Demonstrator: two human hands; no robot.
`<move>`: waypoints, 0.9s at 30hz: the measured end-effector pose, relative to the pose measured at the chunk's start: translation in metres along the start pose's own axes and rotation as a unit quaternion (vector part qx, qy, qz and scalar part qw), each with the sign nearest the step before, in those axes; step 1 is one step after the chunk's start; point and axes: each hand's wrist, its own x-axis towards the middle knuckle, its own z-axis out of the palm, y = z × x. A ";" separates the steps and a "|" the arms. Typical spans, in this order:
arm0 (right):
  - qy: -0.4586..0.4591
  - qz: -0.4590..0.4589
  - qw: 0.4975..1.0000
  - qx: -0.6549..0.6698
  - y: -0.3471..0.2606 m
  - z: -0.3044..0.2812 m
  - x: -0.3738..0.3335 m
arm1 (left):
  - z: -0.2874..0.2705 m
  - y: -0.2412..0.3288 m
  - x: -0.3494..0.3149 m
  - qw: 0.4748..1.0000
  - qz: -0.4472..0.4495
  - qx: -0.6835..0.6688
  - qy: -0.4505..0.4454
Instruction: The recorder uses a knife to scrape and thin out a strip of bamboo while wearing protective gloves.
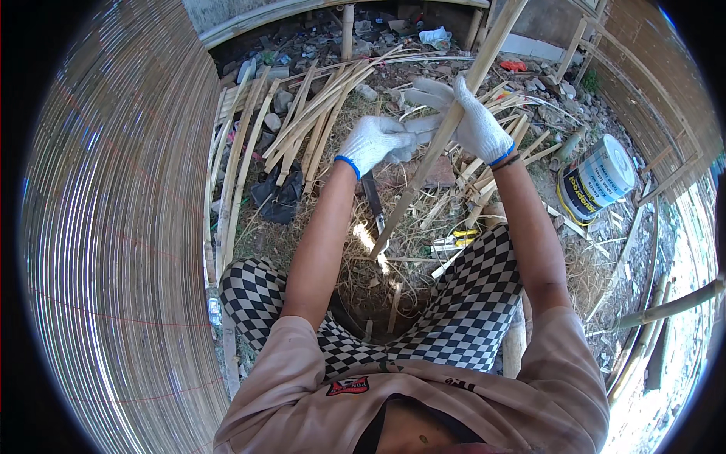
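Observation:
Both hands wear white knit gloves with blue cuffs. A long, pale bamboo strip (420, 178) slants from the top of the view down to the ground between my knees. My right hand (482, 130) holds it in the crook of the thumb, with other fingers stretched out behind it to the left. My left hand (374, 142) is closed beside the strip, its fingertips meeting the right glove's fingers; what they pinch is hidden. Below my left hand is a dark-bladed knife (373, 198); whether it touches that hand, I cannot tell. Yellow-handled pliers (460, 239) lie by my right knee.
Bundled bamboo strips (321, 121) lie at the far left, beside a black plastic bag (277, 195). A white and black bucket (597, 180) stands at the right. A slatted bamboo screen (121, 227) rises along the left. Shavings and rubble cover the ground.

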 end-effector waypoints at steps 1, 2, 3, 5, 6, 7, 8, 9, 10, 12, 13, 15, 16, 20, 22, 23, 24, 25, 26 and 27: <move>-0.003 0.002 1.000 -0.014 0.002 -0.004 -0.001 | -0.005 -0.005 0.000 0.999 0.009 -0.028 0.018; -0.007 0.004 1.000 -0.028 0.003 -0.008 -0.002 | -0.011 -0.009 0.000 0.998 0.019 -0.055 0.036; -0.005 0.004 1.000 -0.028 0.005 -0.012 -0.002 | -0.018 -0.012 0.001 0.997 0.022 -0.049 0.051; 0.021 -0.002 1.000 -0.014 0.005 -0.013 -0.003 | -0.036 -0.022 0.001 0.991 0.014 -0.091 0.098; 0.021 -0.003 1.000 -0.015 0.004 -0.013 -0.004 | -0.048 -0.029 0.003 0.985 0.013 -0.124 0.117; 0.026 -0.002 1.000 -0.016 0.006 -0.015 -0.003 | -0.059 -0.034 0.001 0.982 0.008 -0.101 0.159; 0.030 -0.002 0.999 -0.019 0.006 -0.015 -0.003 | -0.071 -0.038 -0.001 0.976 0.004 -0.078 0.202; 0.029 -0.004 0.999 -0.019 0.005 -0.015 -0.003 | -0.086 -0.055 0.000 0.966 0.032 -0.050 0.251; 0.029 0.000 0.999 -0.018 0.007 -0.016 -0.003 | -0.100 -0.066 -0.002 0.966 0.032 -0.050 0.251; 0.027 0.003 0.999 -0.018 0.006 -0.014 -0.001 | -0.123 -0.076 -0.011 0.916 -0.077 0.306 0.249; 0.022 0.011 1.000 -0.014 0.006 -0.013 -0.001 | -0.125 -0.073 -0.013 0.916 -0.076 0.305 0.248; 0.024 0.020 0.999 -0.015 0.004 -0.016 -0.006 | -0.120 -0.062 -0.020 0.844 -0.289 0.452 -0.028; 0.000 0.013 1.000 0.004 0.004 -0.014 -0.004 | -0.119 -0.065 -0.024 0.844 -0.288 0.453 -0.024; -0.041 0.010 0.998 0.045 0.004 0.000 -0.001 | -0.076 -0.019 -0.012 0.933 0.155 0.264 0.191; -0.060 0.011 0.998 0.028 0.000 0.007 0.001 | -0.042 0.022 -0.013 0.903 0.249 0.255 0.241; -0.058 0.004 0.997 0.044 0.000 0.012 0.003 | -0.032 0.029 -0.010 0.885 0.296 0.264 0.244; -0.057 -0.003 0.997 0.059 0.001 0.016 0.004 | -0.023 0.035 -0.007 0.865 0.342 0.273 0.246; -0.056 -0.003 0.997 0.056 -0.001 0.017 0.005 | -0.012 0.037 0.000 0.876 0.338 0.248 0.238; -0.051 -0.008 0.997 0.059 0.002 0.017 0.006 | -0.002 0.037 0.005 0.868 0.360 0.237 0.247; -0.045 -0.013 0.997 0.061 0.003 0.016 0.006 | 0.004 0.036 0.009 0.858 0.382 0.251 0.236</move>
